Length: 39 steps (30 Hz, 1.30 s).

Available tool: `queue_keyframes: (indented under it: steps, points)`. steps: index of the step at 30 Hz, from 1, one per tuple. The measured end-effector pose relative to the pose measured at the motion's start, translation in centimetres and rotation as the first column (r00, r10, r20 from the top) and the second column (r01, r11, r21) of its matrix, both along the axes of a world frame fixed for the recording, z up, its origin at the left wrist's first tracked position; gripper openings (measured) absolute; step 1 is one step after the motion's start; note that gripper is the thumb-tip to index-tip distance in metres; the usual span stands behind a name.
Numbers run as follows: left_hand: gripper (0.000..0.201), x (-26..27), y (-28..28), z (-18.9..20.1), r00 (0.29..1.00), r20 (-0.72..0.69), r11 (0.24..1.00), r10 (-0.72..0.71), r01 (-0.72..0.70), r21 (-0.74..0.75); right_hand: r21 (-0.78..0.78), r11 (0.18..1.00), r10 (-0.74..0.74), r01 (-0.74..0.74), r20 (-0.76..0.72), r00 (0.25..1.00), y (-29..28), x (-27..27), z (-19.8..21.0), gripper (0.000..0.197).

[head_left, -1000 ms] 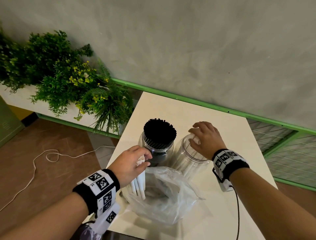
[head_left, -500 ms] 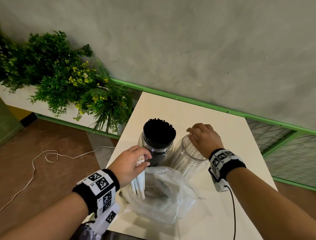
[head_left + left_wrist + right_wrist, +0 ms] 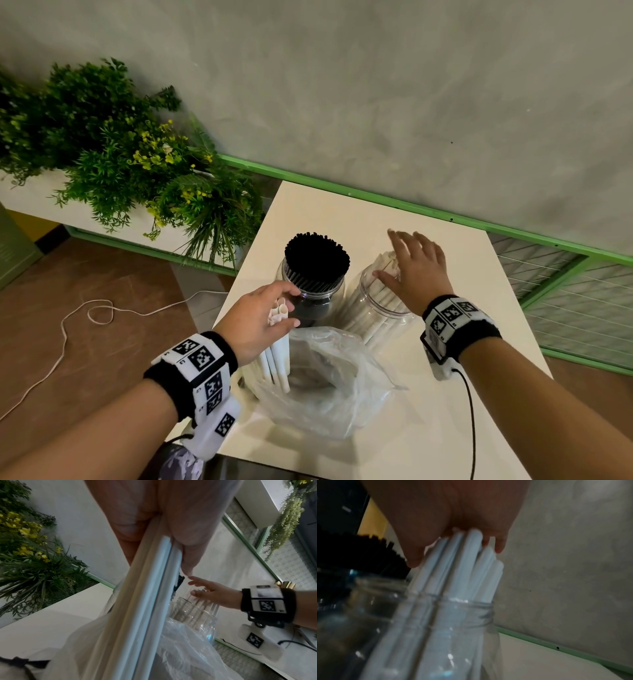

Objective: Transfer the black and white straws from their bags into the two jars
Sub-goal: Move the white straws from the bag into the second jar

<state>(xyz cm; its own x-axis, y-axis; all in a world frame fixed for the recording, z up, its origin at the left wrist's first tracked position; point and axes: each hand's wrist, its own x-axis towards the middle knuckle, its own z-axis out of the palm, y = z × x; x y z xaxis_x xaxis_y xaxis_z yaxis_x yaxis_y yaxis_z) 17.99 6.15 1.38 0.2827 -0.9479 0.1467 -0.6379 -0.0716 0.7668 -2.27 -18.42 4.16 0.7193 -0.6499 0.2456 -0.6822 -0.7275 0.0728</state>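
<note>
Two clear jars stand side by side on the white table [image 3: 342, 212]. The left jar [image 3: 310, 301] is packed with black straws [image 3: 317, 260]. The right jar [image 3: 376, 308] holds white straws [image 3: 385, 267] that lean to the right. My right hand [image 3: 411, 260] is spread flat over their tops, and the right wrist view shows the palm touching the white straws [image 3: 462, 563] above the jar mouth [image 3: 453, 601]. My left hand [image 3: 270, 308] grips a small bunch of white straws [image 3: 275, 359] upright over the crumpled clear bag [image 3: 329, 383]. The same bunch [image 3: 145, 601] fills the left wrist view.
Green plants [image 3: 113, 154] in a white planter stand left of the table. A grey wall with a green rail [image 3: 376, 198] runs behind it. A white cord [image 3: 99, 311] lies on the brown floor. A black cable [image 3: 471, 411] trails from my right wrist.
My right hand has gone from curled over the right jar's straws to flat with spread fingers, shifted slightly right. The left hand has kept still with its bunch of white straws.
</note>
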Motion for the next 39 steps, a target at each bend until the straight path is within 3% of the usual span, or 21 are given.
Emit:
queue_keyframes:
  steps: [2, 4, 6, 9, 13, 15, 17, 20, 26, 30, 34, 37, 39]
  points:
    - [0.042, 0.2, 0.2, 0.3, 1.0, -0.031, 1.0, 0.005, -0.005, 0.024, 0.005, 1.0, 0.029, -0.031, 0.235, 0.972, 1.4, -0.7, 0.5, 0.074]
    - [0.047, 0.4, 0.5, 0.6, 0.998, -0.064, 0.999, 0.012, -0.01, 0.038, 0.017, 0.989, 0.125, -0.148, 0.44, 0.889, 3.9, -1.2, 0.6, 0.069]
    - [0.052, 0.6, 0.9, 1.0, 0.997, -0.07, 0.999, 0.023, -0.019, 0.05, 0.071, 0.948, 0.228, -0.312, 0.532, 0.815, 7.3, -1.3, 0.1, 0.064]
    - [0.06, 0.7, 1.3, 1.5, 0.997, -0.063, 0.997, 0.036, -0.032, 0.066, 0.313, 0.823, 0.261, -0.474, 0.533, 0.805, 12.3, -0.6, -2.3, 0.061]
    - [0.074, 1.0, 2.6, 1.3, 0.991, -0.107, 0.995, 0.081, -0.073, 0.074, 0.609, 0.659, 0.187, -0.441, 0.435, 0.881, 15.7, 1.8, -6.1, 0.084]
    - [0.081, 1.4, 3.8, 0.8, 0.975, -0.181, 0.989, 0.128, -0.112, 0.097, 0.626, 0.671, 0.183, -0.396, 0.378, 0.907, 16.0, 2.9, -7.3, 0.097]
    - [0.085, 1.5, 4.8, 0.2, 0.956, -0.259, 0.986, 0.141, -0.114, 0.118, 0.623, 0.694, 0.156, -0.361, 0.36, 0.92, 16.1, 4.0, -7.8, 0.097]
    - [0.075, 1.2, 5.4, -1.1, 0.933, -0.328, 0.988, 0.144, -0.118, 0.098, 0.614, 0.698, 0.163, -0.369, 0.366, 0.916, 16.4, 5.5, -8.2, 0.094]
    - [0.042, 0.2, 5.3, -2.0, 0.896, -0.393, 0.977, 0.206, -0.209, 0.037, 0.712, 0.575, 0.05, -0.402, 0.46, 0.886, 16.8, 7.4, -8.3, 0.083]
    - [0.016, -0.4, 5.4, -2.2, 0.88, -0.431, 0.977, 0.198, -0.214, 0.01, 0.742, 0.507, 0.034, -0.437, 0.49, 0.871, 16.6, 7.7, -8.2, 0.046]
    - [0.017, -0.6, 5.1, -2.2, 0.871, -0.444, 0.972, 0.211, -0.233, 0.005, 0.792, 0.37, -0.053, -0.485, 0.539, 0.841, 16.7, 7.1, -7.4, 0.044]
    - [0.029, -0.8, 4.8, -2.1, 0.871, -0.468, 0.985, 0.149, -0.171, -0.004, 0.793, 0.376, -0.027, -0.479, 0.526, 0.85, 16.8, 6.8, -6.9, 0.042]
    - [0.026, -0.8, 4.6, -1.9, 0.86, -0.496, 0.991, 0.122, -0.136, 0.008, 0.78, 0.402, -0.022, -0.48, 0.532, 0.847, 16.9, 6.7, -6.7, 0.041]
